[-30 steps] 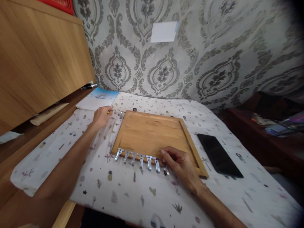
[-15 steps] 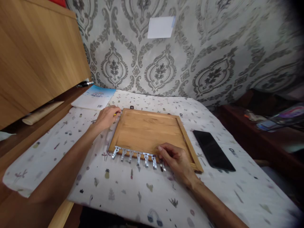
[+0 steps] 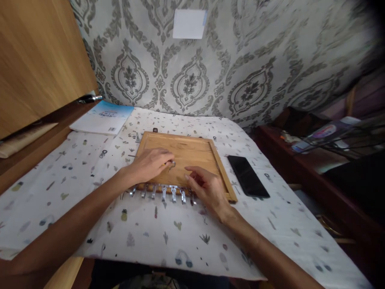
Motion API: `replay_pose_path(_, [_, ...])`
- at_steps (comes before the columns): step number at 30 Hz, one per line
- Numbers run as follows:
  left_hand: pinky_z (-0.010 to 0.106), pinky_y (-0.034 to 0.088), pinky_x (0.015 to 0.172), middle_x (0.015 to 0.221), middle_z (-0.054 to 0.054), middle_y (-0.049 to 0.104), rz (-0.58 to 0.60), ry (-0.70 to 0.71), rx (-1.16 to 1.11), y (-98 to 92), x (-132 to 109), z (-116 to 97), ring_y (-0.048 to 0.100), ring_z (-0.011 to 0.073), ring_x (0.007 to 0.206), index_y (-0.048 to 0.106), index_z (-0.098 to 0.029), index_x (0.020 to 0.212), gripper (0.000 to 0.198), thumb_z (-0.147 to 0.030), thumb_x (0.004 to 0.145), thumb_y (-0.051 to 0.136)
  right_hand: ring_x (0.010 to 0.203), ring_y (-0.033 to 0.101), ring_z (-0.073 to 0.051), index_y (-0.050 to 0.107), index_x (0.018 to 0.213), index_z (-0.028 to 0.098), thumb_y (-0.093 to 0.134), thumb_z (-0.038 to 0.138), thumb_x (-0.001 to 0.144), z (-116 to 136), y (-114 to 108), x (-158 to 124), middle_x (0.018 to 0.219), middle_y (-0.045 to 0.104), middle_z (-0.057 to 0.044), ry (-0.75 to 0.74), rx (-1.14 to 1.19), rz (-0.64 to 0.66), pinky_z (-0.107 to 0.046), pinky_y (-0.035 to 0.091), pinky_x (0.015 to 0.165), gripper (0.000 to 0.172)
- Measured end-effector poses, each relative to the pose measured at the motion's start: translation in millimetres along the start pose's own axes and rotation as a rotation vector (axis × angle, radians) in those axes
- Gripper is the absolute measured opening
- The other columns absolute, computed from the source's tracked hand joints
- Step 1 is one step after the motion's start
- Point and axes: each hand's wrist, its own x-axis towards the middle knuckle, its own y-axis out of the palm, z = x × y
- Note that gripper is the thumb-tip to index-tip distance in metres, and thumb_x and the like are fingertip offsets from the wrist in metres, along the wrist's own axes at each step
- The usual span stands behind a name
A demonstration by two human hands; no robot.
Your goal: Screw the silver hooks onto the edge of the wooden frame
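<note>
Left hand (image 3: 153,162) palm down above the left half of a light-brown rectangular wooden board with a raised rim (image 3: 192,148). Left grip: fingertips pinched on a small piece, silvery with a yellow part (image 3: 172,163); too small to make out its shape. Whether that piece touches the wood, cannot tell.

Right hand (image 3: 209,184) over the board's near right part, just beside the right end of a silvery metal strip of hooks (image 3: 173,194). Right grip: released, thumb and forefinger apart; the other fingers curled and partly hidden. Contact with the strip unclear.

Strip runs along the board's near edge, hooks pointing toward the person. Board lies flat on the desk under a white printed cloth (image 3: 156,245). Right of the board, apart from it: a flat black phone (image 3: 248,176). Far left: a blue-and-white paper booklet (image 3: 102,117), lying flat, near a tall wooden panel (image 3: 45,56).
</note>
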Motion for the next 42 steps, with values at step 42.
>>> replay_pose_path(42, [0.025,0.039,0.068,0.089,0.001,0.071,0.161,0.159,-0.22,16.5,-1.5,-28.3,0.064,0.015,0.081,0.069,-0.019,0.097,0.008,-0.024,0.094,0.064,0.06,0.059,-0.011,0.073,0.078,0.021,0.081,0.045,0.078,4.1,-14.0,-35.9,0.072,0.066,-0.001,0.033,0.411,-0.062,-0.023,0.048,0.051,0.025])
